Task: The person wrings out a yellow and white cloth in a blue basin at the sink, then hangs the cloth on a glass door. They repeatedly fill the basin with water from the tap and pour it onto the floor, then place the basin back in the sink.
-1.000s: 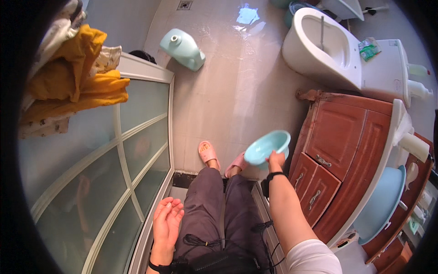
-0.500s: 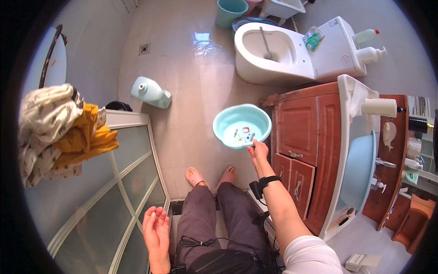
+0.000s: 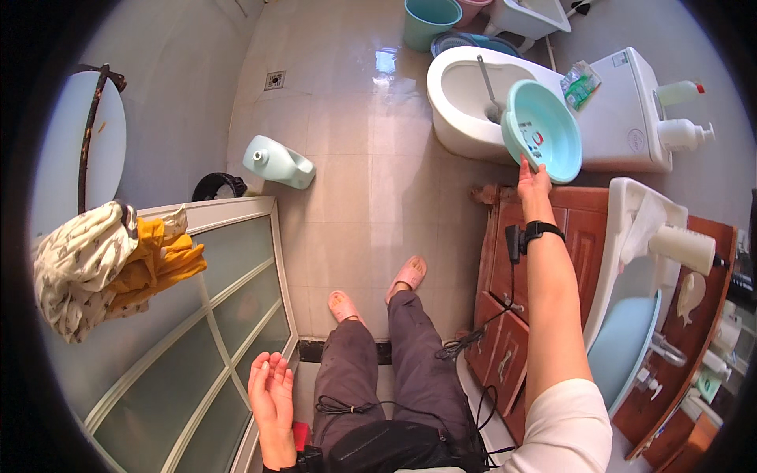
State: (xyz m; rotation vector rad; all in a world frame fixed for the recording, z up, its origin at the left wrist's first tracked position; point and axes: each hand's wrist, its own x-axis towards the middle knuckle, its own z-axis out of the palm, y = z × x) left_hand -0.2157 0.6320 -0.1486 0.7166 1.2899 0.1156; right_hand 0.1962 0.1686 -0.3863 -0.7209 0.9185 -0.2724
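Note:
A light blue-green plastic basin (image 3: 561, 134) with printed pictures on its bottom is tilted in my right hand (image 3: 535, 181), whose fingers grip the near rim. It hangs in front of the toilet (image 3: 449, 118) and hides part of the bowl's edge and tank. A grey-handled toilet brush (image 3: 486, 77) stands in the toilet bowl, its head partly behind the basin. My left hand (image 3: 272, 394) is raised at the lower left beside the glass door, palm up, fingers loosely extended, with nothing in it.
A pale green jug (image 3: 277, 162) stands on the tiled floor. The red-brown vanity cabinet (image 3: 505, 260) with a larger blue basin (image 3: 627, 347) is on the right. Clothes (image 3: 87, 252) hang over the frosted door (image 3: 158, 410) at left. A bucket (image 3: 430, 25) stands at the back.
My right hand has carried the basin right and away from me, from over the floor to in front of the toilet, tilting it. My right foot has stepped forward; my left hand stays low.

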